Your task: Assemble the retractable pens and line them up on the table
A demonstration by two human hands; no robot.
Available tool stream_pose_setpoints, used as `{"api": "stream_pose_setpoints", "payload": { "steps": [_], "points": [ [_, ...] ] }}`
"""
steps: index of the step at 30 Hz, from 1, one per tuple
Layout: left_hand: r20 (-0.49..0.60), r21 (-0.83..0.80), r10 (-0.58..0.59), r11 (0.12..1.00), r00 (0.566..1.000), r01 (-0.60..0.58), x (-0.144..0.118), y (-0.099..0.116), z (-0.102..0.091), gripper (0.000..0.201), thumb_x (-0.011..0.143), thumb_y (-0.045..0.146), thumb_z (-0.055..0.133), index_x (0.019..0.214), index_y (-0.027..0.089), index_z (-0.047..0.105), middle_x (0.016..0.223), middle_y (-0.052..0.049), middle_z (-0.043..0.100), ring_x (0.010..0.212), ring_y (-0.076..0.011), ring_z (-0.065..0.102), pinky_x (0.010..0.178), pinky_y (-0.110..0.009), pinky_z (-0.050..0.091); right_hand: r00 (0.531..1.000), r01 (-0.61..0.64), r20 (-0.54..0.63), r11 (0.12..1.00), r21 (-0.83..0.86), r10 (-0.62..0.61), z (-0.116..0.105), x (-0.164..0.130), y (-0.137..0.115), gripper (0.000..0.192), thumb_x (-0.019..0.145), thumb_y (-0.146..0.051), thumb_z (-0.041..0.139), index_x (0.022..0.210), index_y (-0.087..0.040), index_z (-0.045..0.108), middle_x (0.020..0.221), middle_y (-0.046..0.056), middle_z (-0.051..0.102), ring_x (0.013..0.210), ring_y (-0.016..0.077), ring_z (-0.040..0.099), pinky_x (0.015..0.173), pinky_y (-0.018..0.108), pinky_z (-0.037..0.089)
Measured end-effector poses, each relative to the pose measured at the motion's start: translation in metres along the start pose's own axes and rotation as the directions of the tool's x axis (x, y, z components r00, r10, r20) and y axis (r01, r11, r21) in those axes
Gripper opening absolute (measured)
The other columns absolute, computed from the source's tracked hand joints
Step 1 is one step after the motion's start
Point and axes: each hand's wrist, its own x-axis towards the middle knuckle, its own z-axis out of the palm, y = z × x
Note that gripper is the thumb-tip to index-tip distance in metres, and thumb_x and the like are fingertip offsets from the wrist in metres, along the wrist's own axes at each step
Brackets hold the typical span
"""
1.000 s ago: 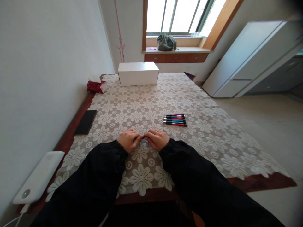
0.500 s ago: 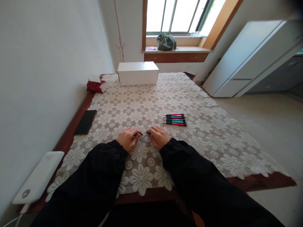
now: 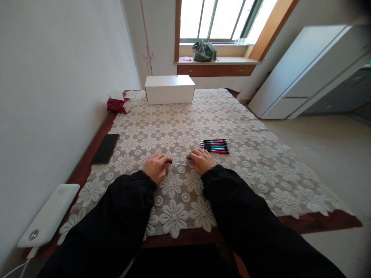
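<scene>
My left hand (image 3: 156,166) pinches the black front part of a pen (image 3: 169,161). From that part a thin, pale inner tube (image 3: 178,163) sticks out toward the right. In my right hand (image 3: 202,161) is a teal pen barrel (image 3: 189,158), mostly hidden by the closed fingers. The tube's far end lies clear of the barrel, a little below it. Just beyond my right hand, several red, teal and black pens (image 3: 214,146) lie side by side in a row.
A lace tablecloth (image 3: 174,216) covers the table. A white box (image 3: 170,92) stands at the far end. Along the left edge are a red tissue pack (image 3: 118,105), a dark flat slab (image 3: 106,149) and a white corded device (image 3: 49,216).
My right hand has moved right and slightly away from me with the teal barrel. The gap between the hands has widened, and more of the pale inner tube shows.
</scene>
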Motion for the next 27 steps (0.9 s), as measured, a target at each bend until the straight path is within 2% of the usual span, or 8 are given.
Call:
{"api": "stream_pose_setpoints", "payload": {
  "steps": [7,12,16,20,27],
  "points": [
    [0.026,-0.022,0.065,0.998,0.998,-0.064,0.0,0.001,0.001,0.02,0.097,0.026,0.054,0.104,0.025,0.072,0.106,-0.004,0.073,0.1,-0.0234,0.064,0.093,-0.041,0.049,0.998,0.028,-0.063,0.999,0.03,-0.026,0.004,-0.001,-0.002,0.017,0.092,-0.018,0.064,0.105,-0.025,0.072,0.105,0.006,0.071,0.101,0.0246,0.058,0.09,0.038,0.04],
    [0.01,-0.035,0.071,0.997,0.997,-0.071,-0.001,-0.001,0.003,0.019,0.098,0.028,0.055,0.107,0.026,0.072,0.107,-0.003,0.073,0.1,-0.0227,0.064,0.092,-0.041,0.049,0.977,0.167,-0.155,0.98,0.105,-0.15,0.004,-0.002,-0.011,0.015,0.098,-0.027,0.059,0.106,-0.023,0.072,0.103,0.006,0.071,0.098,0.0222,0.058,0.093,0.037,0.039],
    [0.007,-0.052,0.121,0.991,0.993,-0.12,0.0,-0.003,0.005,0.019,0.098,0.028,0.056,0.107,0.026,0.071,0.107,-0.003,0.073,0.1,-0.0222,0.065,0.091,-0.04,0.05,0.968,0.226,-0.137,0.967,0.114,-0.21,0.008,-0.002,-0.018,0.016,0.099,-0.031,0.058,0.097,-0.023,0.071,0.091,0.005,0.07,0.088,0.0202,0.057,0.082,0.035,0.037],
    [-0.014,-0.058,0.13,0.99,0.991,-0.131,0.001,-0.004,0.006,0.017,0.096,0.024,0.058,0.107,0.026,0.071,0.105,-0.003,0.073,0.101,-0.0223,0.064,0.091,-0.04,0.05,0.974,0.207,-0.113,0.97,0.124,-0.194,0.01,-0.001,-0.019,0.014,0.098,-0.025,0.057,0.091,-0.021,0.069,0.086,0.005,0.068,0.085,0.0198,0.055,0.078,0.033,0.036],
    [-0.035,-0.055,0.021,0.998,0.999,-0.023,0.0,-0.002,0.001,0.025,0.092,0.013,0.053,0.103,0.026,0.071,0.108,-0.004,0.072,0.107,-0.0243,0.062,0.097,-0.042,0.048,0.997,0.076,0.009,0.99,0.115,-0.078,0.002,-0.002,-0.021,0.011,0.094,-0.019,0.056,0.089,-0.02,0.066,0.089,0.005,0.067,0.087,0.0206,0.055,0.08,0.033,0.038]
  ]
}}
